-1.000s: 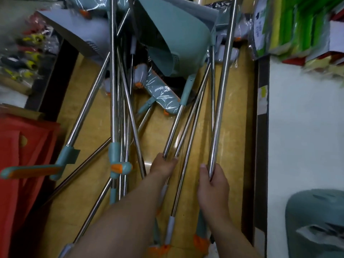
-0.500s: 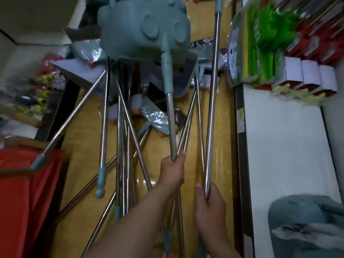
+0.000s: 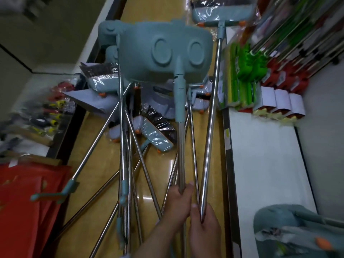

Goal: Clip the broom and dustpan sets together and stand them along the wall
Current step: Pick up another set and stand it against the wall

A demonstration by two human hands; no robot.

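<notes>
dustpan (image 3: 163,53): teal, raised, underside facing camera, on steel pole | broom (image 3: 221,13): teal head in plastic wrap, raised on steel pole just right of dustpan | other sets (image 3: 130,146): poles crisscrossed on floor

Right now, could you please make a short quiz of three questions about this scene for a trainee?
1. True or false: the left hand holds the pole of the raised dustpan.
2. What does the right hand grip: A) a red bag, B) a steel broom pole, C) a green pack?
3. Fill in: the other brooms and dustpans lie in a heap on the ____.

Key: 1 true; 2 B; 3 floor.
</notes>
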